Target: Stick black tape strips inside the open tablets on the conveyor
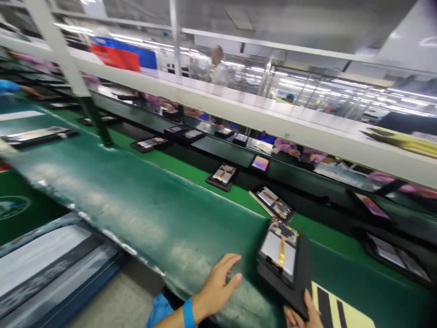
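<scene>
My right hand [303,312] grips the near edge of a black tray [276,278], tilted above the green work surface [150,214]. In that tray lies an opened tablet [278,253], its pale battery, orange ribbon cable and circuit board showing. Left of the tray, my left hand [220,284] is empty, with thumb and fingers apart, and a blue band circles its wrist. Just beyond the held tray, another opened tablet [273,202] sits in its own tray on the green conveyor belt [244,198].
More tablets in trays, such as an opened tablet [222,175] and a lit-screen tablet [260,163], lie along the line. A white shelf [218,95] runs above, held by a post [59,50]. Co-workers' pink sleeves [285,146] show across the line. A striped board [336,307] lies at right.
</scene>
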Available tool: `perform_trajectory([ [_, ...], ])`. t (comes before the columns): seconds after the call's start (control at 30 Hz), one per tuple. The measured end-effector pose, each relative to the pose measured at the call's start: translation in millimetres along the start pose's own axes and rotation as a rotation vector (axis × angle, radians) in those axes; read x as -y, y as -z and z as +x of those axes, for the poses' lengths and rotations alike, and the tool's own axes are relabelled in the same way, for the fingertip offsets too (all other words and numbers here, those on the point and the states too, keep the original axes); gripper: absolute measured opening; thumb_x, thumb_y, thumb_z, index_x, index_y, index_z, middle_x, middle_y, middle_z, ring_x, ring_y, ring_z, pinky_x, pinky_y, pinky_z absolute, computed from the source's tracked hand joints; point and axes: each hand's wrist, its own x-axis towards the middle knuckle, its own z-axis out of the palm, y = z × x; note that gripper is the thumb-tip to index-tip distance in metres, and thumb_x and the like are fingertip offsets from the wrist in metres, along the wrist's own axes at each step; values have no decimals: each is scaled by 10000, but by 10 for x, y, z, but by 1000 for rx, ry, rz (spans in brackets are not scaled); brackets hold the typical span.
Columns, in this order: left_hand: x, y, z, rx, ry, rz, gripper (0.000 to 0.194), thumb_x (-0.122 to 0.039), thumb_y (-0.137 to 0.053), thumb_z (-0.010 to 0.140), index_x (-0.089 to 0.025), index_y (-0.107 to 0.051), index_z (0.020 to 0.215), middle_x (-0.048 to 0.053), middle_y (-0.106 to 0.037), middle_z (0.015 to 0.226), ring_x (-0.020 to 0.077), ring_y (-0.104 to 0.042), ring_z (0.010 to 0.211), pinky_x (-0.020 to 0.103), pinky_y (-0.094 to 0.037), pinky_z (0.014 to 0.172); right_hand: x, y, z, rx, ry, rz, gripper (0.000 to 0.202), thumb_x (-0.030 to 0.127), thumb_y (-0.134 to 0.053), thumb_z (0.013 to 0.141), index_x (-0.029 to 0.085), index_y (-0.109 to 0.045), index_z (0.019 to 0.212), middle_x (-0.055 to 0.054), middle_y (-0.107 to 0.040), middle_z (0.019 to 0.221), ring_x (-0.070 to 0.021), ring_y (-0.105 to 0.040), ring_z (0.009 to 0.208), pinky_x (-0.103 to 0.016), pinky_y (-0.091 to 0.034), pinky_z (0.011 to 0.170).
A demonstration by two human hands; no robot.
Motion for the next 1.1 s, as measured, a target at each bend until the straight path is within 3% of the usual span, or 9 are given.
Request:
perform_trajectory([
  [0.1,90,66,-10,-65,-13,112,389,-407,-526,984,-265,-636,1329,113,-631,1384,249,-611,1276,413,-555,1042,-382,-312,-271,125,71,66,644,942,-577,645,299,-538,683,99,-190,396,-113,-204,353,-280,-236,398],
  [0.2,210,193,-30,-158,3,198,378,-411,-499,993,-251,-651,1300,114,-624,1374,251,-603,1279,460,-518,1089,-559,-657,-556,263,41,47,704,962,-559,662,260,-531,690,132,-166,460,-64,-71,416,-237,-170,410],
  [0.33,300,387,-53,-284,43,260,404,-449,-492,982,-230,-657,1278,120,-613,1347,267,-612,1236,469,-546,1031,-426,-971,-841,779,16,-402,606,765,-798,624,200,-677,804,68,-517,594,-58,-350,498,-213,-332,512],
  [0.4,307,469,-68,-307,89,248,423,-477,-478,981,-220,-659,1265,121,-622,1295,241,-664,1089,404,-601,882,-227,-1020,-856,884,130,-596,457,604,-816,703,200,-753,906,20,-669,752,-93,-484,603,-237,-414,608],
  [0.5,300,531,-93,-268,164,192,465,-515,-478,973,-199,-639,1274,107,-644,1170,171,-667,803,308,-580,635,140,-964,-662,682,434,-727,359,469,-689,862,214,-769,1101,-32,-734,884,-178,-615,787,-293,-482,742],
  [0.67,297,478,-36,-180,183,179,464,-492,-513,945,-193,-619,1284,50,-638,983,158,-634,710,313,-565,631,672,-798,-6,291,856,-1000,308,378,-549,949,233,-733,1149,-74,-702,1107,-230,-667,1016,-347,-516,915],
  [0.83,296,402,173,-166,139,258,382,-357,-477,933,-183,-634,1234,29,-598,895,158,-604,692,321,-555,671,931,-855,517,97,853,-1405,440,385,-523,976,255,-611,1387,-86,-569,1421,-234,-689,1044,-344,-553,859],
  [0.97,261,388,280,-139,119,270,303,-288,-482,914,-190,-655,1142,24,-591,888,141,-583,669,297,-531,674,930,-795,644,148,795,-1484,384,396,-477,1011,266,-655,1325,-60,-654,1323,-234,-682,1090,-327,-536,882],
  [1.1,190,390,278,-91,107,297,208,-241,-503,889,-203,-666,1012,24,-604,914,127,-558,634,282,-501,658,834,-563,510,149,792,-1476,350,429,-486,1005,265,-705,1223,-48,-689,1242,-232,-697,1036,-308,-540,816],
])
